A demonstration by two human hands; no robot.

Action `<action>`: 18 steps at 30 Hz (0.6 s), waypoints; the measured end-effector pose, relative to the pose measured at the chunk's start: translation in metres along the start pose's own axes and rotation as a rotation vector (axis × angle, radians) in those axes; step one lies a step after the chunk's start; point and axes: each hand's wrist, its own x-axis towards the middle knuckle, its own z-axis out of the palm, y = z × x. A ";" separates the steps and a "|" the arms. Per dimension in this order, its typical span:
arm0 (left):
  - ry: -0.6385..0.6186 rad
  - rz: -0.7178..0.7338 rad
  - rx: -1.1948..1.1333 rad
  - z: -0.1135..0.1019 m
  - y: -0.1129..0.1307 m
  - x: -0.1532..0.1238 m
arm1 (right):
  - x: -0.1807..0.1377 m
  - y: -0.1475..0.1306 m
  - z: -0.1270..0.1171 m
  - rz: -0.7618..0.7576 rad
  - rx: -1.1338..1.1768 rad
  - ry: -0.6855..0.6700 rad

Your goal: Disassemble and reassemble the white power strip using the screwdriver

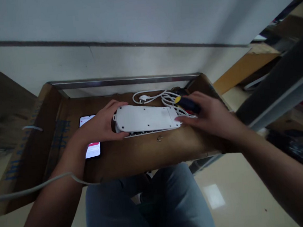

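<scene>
A white power strip (pixel 147 116) lies bottom up on a cardboard-lined surface, its back cover showing several screw holes. Along its near side the cover stands slightly apart from the lower shell, and inner parts show in the gap. My left hand (pixel 107 122) is closed around the strip's left end, thumb at the near edge. My right hand (pixel 208 112) grips a screwdriver with a dark blue and yellow handle (pixel 189 104); its fingertips touch the strip's right end. The screwdriver's shaft cannot be made out. A few small screws (pixel 159 138) lie in front of the strip.
A white cord with a plug (pixel 144 98) is coiled behind the strip. Partly under my left forearm lies a lit phone (pixel 93 152). Cardboard flaps (pixel 47 133) rise at the left, and a metal rail (pixel 127 81) runs along the back. A white cable (pixel 56 177) crosses the left front.
</scene>
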 end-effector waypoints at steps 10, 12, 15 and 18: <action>0.001 0.024 0.021 0.000 -0.024 0.002 | 0.019 0.024 0.039 0.063 -0.362 -0.471; -0.010 0.014 0.033 0.000 -0.025 0.002 | 0.023 0.026 0.037 0.061 -0.387 -0.501; -0.042 -0.020 0.037 0.000 -0.024 0.003 | 0.027 0.027 0.033 0.041 -0.406 -0.525; -0.113 -0.078 0.023 -0.002 -0.023 0.003 | 0.032 0.027 0.030 0.021 -0.408 -0.547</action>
